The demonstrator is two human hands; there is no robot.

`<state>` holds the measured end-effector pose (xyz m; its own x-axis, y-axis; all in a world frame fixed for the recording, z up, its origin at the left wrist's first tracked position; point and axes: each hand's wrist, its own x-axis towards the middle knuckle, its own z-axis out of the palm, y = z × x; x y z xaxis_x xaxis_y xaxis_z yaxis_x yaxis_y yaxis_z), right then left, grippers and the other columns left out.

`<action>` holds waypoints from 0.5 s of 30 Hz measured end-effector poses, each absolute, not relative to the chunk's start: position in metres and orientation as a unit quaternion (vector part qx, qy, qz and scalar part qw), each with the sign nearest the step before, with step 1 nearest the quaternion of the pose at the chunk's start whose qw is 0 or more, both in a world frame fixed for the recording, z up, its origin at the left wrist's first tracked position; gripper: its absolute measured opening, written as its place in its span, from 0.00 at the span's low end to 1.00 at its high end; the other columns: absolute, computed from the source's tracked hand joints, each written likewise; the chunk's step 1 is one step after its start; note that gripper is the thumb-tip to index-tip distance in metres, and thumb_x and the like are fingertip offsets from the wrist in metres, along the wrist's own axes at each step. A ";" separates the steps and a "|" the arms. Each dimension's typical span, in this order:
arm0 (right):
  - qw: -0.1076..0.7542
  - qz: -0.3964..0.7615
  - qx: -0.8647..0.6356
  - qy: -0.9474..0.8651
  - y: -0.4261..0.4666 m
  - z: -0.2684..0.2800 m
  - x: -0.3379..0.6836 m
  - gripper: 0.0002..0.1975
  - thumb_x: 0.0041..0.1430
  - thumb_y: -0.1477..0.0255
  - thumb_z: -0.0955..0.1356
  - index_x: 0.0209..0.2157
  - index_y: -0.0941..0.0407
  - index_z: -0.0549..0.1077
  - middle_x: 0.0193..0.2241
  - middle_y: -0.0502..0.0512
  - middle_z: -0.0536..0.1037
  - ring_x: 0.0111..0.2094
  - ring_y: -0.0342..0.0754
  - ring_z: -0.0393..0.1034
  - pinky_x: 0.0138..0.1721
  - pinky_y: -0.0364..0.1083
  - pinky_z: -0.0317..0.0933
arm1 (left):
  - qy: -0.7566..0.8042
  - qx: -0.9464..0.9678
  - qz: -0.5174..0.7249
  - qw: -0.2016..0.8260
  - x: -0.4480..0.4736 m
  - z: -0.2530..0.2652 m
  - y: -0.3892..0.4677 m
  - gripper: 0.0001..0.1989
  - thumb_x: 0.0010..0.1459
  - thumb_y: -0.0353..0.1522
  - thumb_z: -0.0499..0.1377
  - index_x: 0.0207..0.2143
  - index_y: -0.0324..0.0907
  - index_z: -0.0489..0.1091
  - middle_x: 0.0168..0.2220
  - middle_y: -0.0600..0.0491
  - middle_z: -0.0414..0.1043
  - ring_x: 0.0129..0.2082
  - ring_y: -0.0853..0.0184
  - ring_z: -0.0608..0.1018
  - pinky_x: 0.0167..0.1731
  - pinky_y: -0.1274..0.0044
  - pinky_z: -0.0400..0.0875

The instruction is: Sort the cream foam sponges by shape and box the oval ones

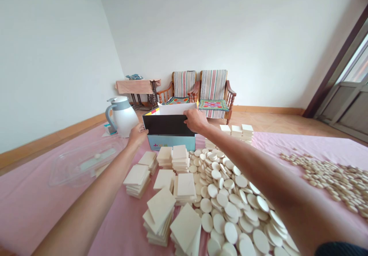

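Note:
A cardboard box [172, 142] with a light blue front stands behind the stacks, its top open and its inside white. Across its upper front runs a black panel [165, 125], perhaps a flap; I cannot tell if it is part of the box. My left hand [138, 134] grips the panel's lower left corner, thumb and fingers closed at the edge. At the upper right edge, my right hand [196, 120] pinches the panel, fingers partly hidden behind it. In front lie stacks of cream square pieces [161, 206] and a heap of cream round discs [230, 210].
A white and grey jug [123, 116] stands left of the box, near a clear plastic container [71, 164]. Several small brown pieces [330, 175] are spread on the pink cloth [276, 144] at right. Two wooden chairs [214, 91] and a small covered table [135, 86] stand behind.

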<state>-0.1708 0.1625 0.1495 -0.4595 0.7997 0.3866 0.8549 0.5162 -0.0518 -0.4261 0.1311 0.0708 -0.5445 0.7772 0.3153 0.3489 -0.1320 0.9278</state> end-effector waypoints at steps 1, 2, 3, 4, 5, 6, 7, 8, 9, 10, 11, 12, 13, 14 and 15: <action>0.183 -0.074 -0.486 -0.851 0.163 0.148 -0.171 0.11 0.58 0.72 0.66 0.42 0.56 0.75 0.39 0.62 0.78 0.44 0.56 0.72 0.40 0.50 0.61 | 0.633 0.444 0.609 0.176 -0.426 0.070 0.131 0.19 0.42 0.25 0.58 0.40 0.37 0.71 0.39 0.48 0.76 0.43 0.60 0.77 0.43 0.72 0.72; 0.182 -0.074 -0.486 -0.851 0.163 0.146 -0.170 0.11 0.58 0.72 0.66 0.42 0.56 0.75 0.39 0.62 0.78 0.44 0.55 0.72 0.41 0.50 0.61 | 0.632 0.445 0.610 0.176 -0.426 0.069 0.130 0.19 0.42 0.24 0.58 0.40 0.37 0.71 0.39 0.48 0.76 0.43 0.61 0.77 0.42 0.72 0.72; 0.181 -0.074 -0.487 -0.851 0.163 0.145 -0.170 0.10 0.58 0.72 0.66 0.42 0.55 0.75 0.39 0.62 0.78 0.45 0.55 0.71 0.41 0.50 0.61 | 0.631 0.445 0.611 0.176 -0.425 0.068 0.130 0.19 0.42 0.24 0.58 0.40 0.38 0.71 0.39 0.49 0.76 0.42 0.61 0.77 0.42 0.72 0.72; 0.180 -0.073 -0.488 -0.851 0.163 0.144 -0.169 0.10 0.58 0.72 0.66 0.41 0.55 0.74 0.39 0.62 0.78 0.45 0.55 0.71 0.41 0.49 0.61 | 0.630 0.446 0.611 0.176 -0.425 0.067 0.130 0.19 0.42 0.24 0.58 0.40 0.38 0.71 0.39 0.49 0.76 0.42 0.62 0.77 0.42 0.72 0.72; 0.179 -0.072 -0.489 -0.850 0.163 0.143 -0.169 0.10 0.58 0.72 0.66 0.41 0.55 0.74 0.39 0.61 0.78 0.45 0.54 0.71 0.41 0.49 0.60 | 0.629 0.446 0.612 0.177 -0.425 0.066 0.130 0.19 0.42 0.24 0.57 0.40 0.38 0.71 0.39 0.49 0.76 0.41 0.62 0.77 0.42 0.73 0.72; 0.180 -0.072 -0.490 -0.850 0.161 0.143 -0.168 0.09 0.58 0.72 0.66 0.41 0.55 0.74 0.38 0.61 0.78 0.45 0.54 0.71 0.41 0.49 0.60 | 0.628 0.446 0.612 0.177 -0.425 0.065 0.130 0.19 0.42 0.23 0.57 0.40 0.39 0.71 0.39 0.49 0.76 0.41 0.62 0.77 0.43 0.73 0.72; 0.183 -0.073 -0.491 -0.849 0.159 0.144 -0.168 0.09 0.58 0.72 0.66 0.41 0.55 0.74 0.38 0.61 0.78 0.44 0.54 0.71 0.41 0.49 0.60 | 0.627 0.447 0.613 0.178 -0.425 0.065 0.129 0.19 0.42 0.23 0.57 0.41 0.39 0.71 0.39 0.49 0.76 0.42 0.62 0.77 0.43 0.73 0.72; 0.189 -0.076 -0.490 -0.847 0.156 0.144 -0.169 0.09 0.58 0.72 0.66 0.40 0.55 0.74 0.38 0.61 0.78 0.44 0.54 0.71 0.40 0.49 0.60 | 0.627 0.446 0.613 0.179 -0.425 0.064 0.129 0.19 0.43 0.23 0.57 0.41 0.39 0.71 0.40 0.49 0.76 0.42 0.63 0.77 0.42 0.73 0.72; 0.196 -0.080 -0.487 -0.847 0.153 0.145 -0.170 0.09 0.58 0.73 0.65 0.40 0.55 0.75 0.38 0.61 0.78 0.44 0.54 0.71 0.40 0.49 0.60 | 0.627 0.445 0.613 0.180 -0.426 0.065 0.128 0.20 0.43 0.23 0.56 0.42 0.38 0.70 0.40 0.49 0.75 0.42 0.63 0.77 0.42 0.73 0.72; 0.205 -0.085 -0.483 -0.847 0.148 0.146 -0.172 0.09 0.58 0.74 0.65 0.39 0.55 0.75 0.38 0.61 0.78 0.44 0.54 0.70 0.40 0.50 0.59 | 0.629 0.442 0.614 0.181 -0.428 0.065 0.128 0.20 0.44 0.23 0.56 0.43 0.38 0.70 0.40 0.48 0.75 0.42 0.63 0.76 0.41 0.74 0.72; 0.212 -0.089 -0.477 -0.848 0.144 0.146 -0.174 0.09 0.58 0.75 0.64 0.39 0.56 0.74 0.38 0.61 0.78 0.44 0.54 0.70 0.41 0.50 0.59 | 0.631 0.438 0.614 0.181 -0.430 0.066 0.127 0.20 0.45 0.23 0.56 0.44 0.38 0.69 0.41 0.48 0.74 0.41 0.63 0.76 0.41 0.74 0.72; 0.217 -0.091 -0.471 -0.850 0.139 0.146 -0.176 0.09 0.59 0.77 0.63 0.38 0.56 0.74 0.38 0.60 0.78 0.44 0.53 0.70 0.41 0.51 0.58 | 0.634 0.433 0.615 0.181 -0.432 0.066 0.127 0.20 0.45 0.24 0.56 0.44 0.38 0.69 0.41 0.48 0.74 0.41 0.64 0.76 0.40 0.74 0.73; 0.222 -0.090 -0.466 -0.852 0.135 0.145 -0.179 0.10 0.59 0.78 0.62 0.38 0.56 0.74 0.38 0.60 0.78 0.44 0.53 0.69 0.42 0.51 0.58 | 0.637 0.427 0.615 0.182 -0.434 0.067 0.126 0.20 0.45 0.24 0.56 0.44 0.38 0.68 0.41 0.47 0.73 0.40 0.64 0.76 0.38 0.74 0.73; 0.226 -0.088 -0.462 -0.853 0.132 0.143 -0.182 0.11 0.59 0.79 0.62 0.38 0.56 0.74 0.38 0.60 0.78 0.44 0.52 0.69 0.42 0.51 0.57 | 0.641 0.422 0.614 0.184 -0.436 0.068 0.125 0.19 0.46 0.24 0.56 0.44 0.38 0.68 0.40 0.48 0.72 0.39 0.64 0.76 0.37 0.74 0.73; 0.230 -0.085 -0.460 -0.853 0.131 0.141 -0.184 0.12 0.59 0.80 0.61 0.38 0.56 0.74 0.38 0.60 0.78 0.44 0.52 0.69 0.42 0.52 0.57 | 0.645 0.417 0.612 0.188 -0.437 0.068 0.125 0.19 0.46 0.24 0.56 0.43 0.38 0.68 0.39 0.48 0.72 0.38 0.64 0.75 0.36 0.74 0.73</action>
